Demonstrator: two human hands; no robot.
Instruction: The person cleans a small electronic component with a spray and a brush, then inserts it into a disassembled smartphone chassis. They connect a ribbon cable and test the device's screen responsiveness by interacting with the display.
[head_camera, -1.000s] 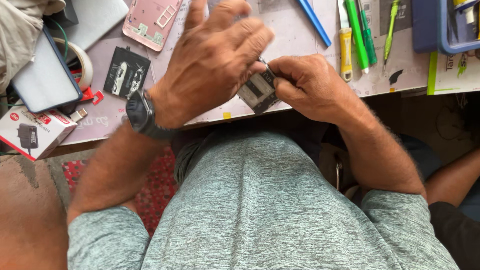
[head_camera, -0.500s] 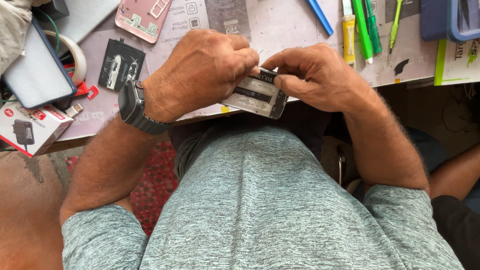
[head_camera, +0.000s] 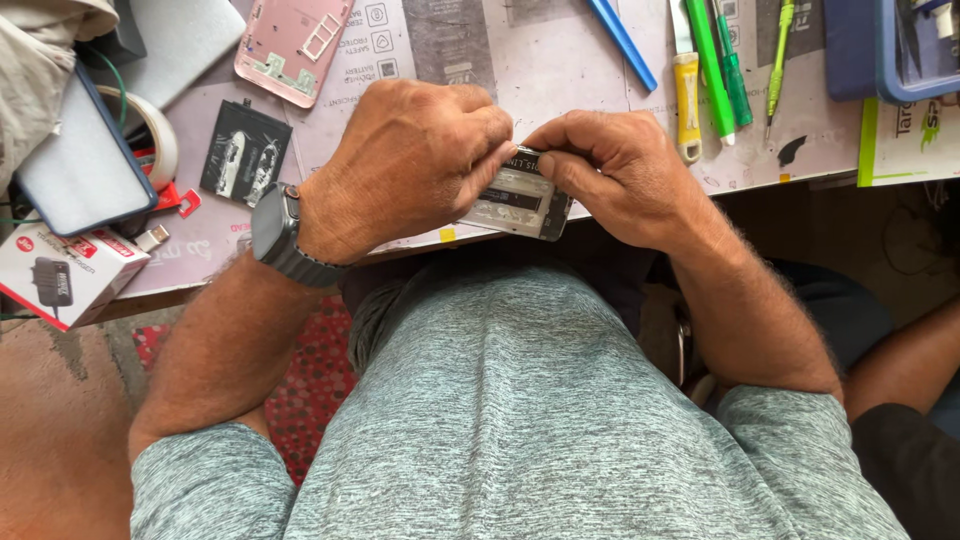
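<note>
Both hands: I am watching them meeting over the table's near edge, pinching one flat phone battery (head_camera: 515, 200) between them.
Left hand (head_camera: 415, 160): I am seeing it curled nearly closed, fingertips pressing on the battery's left end; a dark wristwatch (head_camera: 275, 228) is sitting on the wrist.
Right hand (head_camera: 625, 175): it is curling tight too, thumb and fingers gripping the battery's right end and upper edge.
Battery: it is hanging just above the table (head_camera: 560, 60) edge, silvery face with a dark band turned up, slightly tilted.
Behind the left hand: a pink phone back cover (head_camera: 295, 45) is lying face down, and a black flat part (head_camera: 245, 152) is resting nearer the wrist.
Far left: a roll of tape (head_camera: 155, 135), a dark-edged phone (head_camera: 80, 170) and a white-and-red charger box (head_camera: 65, 272) are crowding together.
Behind the right hand: a blue tool (head_camera: 622, 42), a yellow-handled tool (head_camera: 686, 90) and green tools (head_camera: 712, 70) are lying side by side, well apart from the battery.
Top right: a blue tray (head_camera: 885, 50) is sitting at the corner.
</note>
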